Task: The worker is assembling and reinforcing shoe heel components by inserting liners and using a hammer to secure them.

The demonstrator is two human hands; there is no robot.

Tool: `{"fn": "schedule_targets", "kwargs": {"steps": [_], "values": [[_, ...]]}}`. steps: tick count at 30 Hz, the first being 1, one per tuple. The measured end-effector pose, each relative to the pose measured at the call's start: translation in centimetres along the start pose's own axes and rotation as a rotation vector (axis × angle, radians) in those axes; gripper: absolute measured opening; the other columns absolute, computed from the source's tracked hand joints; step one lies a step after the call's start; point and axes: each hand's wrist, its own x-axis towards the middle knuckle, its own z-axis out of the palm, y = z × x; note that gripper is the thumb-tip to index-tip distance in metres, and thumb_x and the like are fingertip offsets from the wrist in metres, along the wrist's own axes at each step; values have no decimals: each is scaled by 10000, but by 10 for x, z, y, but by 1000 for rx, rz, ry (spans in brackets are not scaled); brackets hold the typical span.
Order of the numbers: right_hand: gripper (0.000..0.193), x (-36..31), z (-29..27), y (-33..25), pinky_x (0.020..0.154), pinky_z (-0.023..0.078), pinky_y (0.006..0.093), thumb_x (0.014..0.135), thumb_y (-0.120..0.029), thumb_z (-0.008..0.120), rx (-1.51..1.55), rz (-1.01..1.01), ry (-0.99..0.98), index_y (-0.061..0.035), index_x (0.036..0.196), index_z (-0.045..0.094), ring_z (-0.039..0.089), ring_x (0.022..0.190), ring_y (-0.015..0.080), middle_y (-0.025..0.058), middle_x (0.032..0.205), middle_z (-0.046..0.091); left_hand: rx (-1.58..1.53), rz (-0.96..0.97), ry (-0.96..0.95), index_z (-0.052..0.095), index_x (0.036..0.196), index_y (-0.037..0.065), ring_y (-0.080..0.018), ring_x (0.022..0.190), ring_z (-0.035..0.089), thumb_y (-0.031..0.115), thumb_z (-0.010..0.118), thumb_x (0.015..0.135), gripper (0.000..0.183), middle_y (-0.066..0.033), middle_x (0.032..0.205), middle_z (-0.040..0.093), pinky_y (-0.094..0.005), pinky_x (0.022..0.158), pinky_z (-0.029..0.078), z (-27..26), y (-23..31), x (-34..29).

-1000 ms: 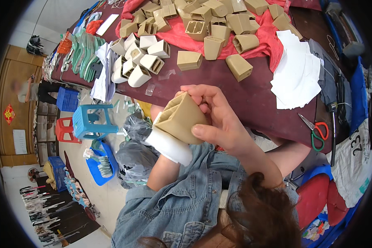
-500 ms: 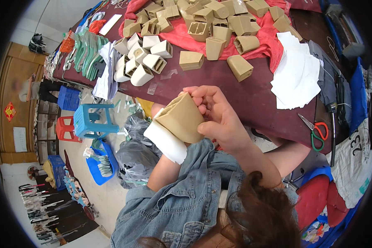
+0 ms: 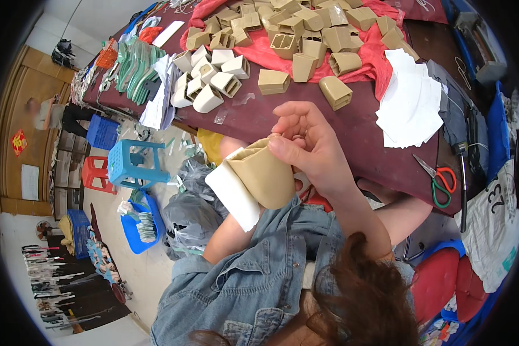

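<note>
A tan hollow block (image 3: 266,177) with a rounded end, shaped like a chunky shoe heel, is held above my lap. Its open, ribbed side faces up. A white flexible piece (image 3: 234,197) lies along its left side and hangs below. My right hand (image 3: 305,138) pinches the block's upper rim between thumb and fingers. My left forearm (image 3: 228,237) reaches up behind the white piece, and the block rests in my left hand, which is mostly hidden behind it.
On the maroon-covered table (image 3: 248,124) are white-covered blocks (image 3: 209,99), many bare tan blocks (image 3: 335,92) on red plastic, white sheets (image 3: 412,101), scissors (image 3: 438,181) and a hammer (image 3: 462,184). Black bags (image 3: 190,228), a blue stool (image 3: 134,163) and a blue basin (image 3: 147,230) stand on the floor.
The block has turned more upright and shifted slightly right and down. My right thumb has moved from its lower side up to the rim. The white piece still lies against it.
</note>
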Motion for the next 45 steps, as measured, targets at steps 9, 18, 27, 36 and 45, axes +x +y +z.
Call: {"fn": "schedule_targets", "kwargs": {"steps": [9, 18, 27, 36, 45], "values": [[341, -8, 7, 9, 452, 416, 169, 877, -159, 628, 86, 3, 85, -49, 1150, 456, 492, 555, 37, 24, 825, 532, -454, -162, -538, 406, 1338, 58, -340, 947, 599, 515, 416, 895, 637, -189, 1207, 547, -492, 619, 503, -30, -7, -6], [461, -27, 14, 4, 434, 428, 198, 841, -127, 675, -55, -297, 153, -18, 1195, 400, 513, 581, 46, 63, 928, 486, -117, -45, -203, 457, 1288, 26, -311, 782, 609, 583, 399, 859, 706, -222, 1087, 585, -411, 551, 508, -1, 0, -11], [310, -15, 17, 10, 478, 391, 159, 928, -162, 562, 85, -35, 149, -55, 1192, 439, 476, 577, 32, -13, 691, 480, 25, -90, -155, 506, 985, 133, -118, 729, 549, 402, 480, 918, 279, 11, 865, 524, -196, 338, 380, 10, 7, -24], [238, -10, 21, 21, 497, 410, 157, 955, -154, 504, -174, -204, 159, -59, 1161, 433, 496, 585, 36, 24, 756, 530, 150, 109, -130, 505, 1168, 23, -300, 984, 556, 411, 514, 894, 475, -137, 1065, 552, -504, 660, 497, -49, -15, 8], [265, 1, -13, 35, 638, 501, 240, 1000, -235, 410, 248, -31, 317, -23, 1133, 496, 618, 704, 138, 70, 753, 611, -343, -190, -447, 469, 1263, 96, -287, 1093, 511, 367, 545, 884, 472, -139, 1319, 411, -412, 731, 478, -26, 16, 7]]}}
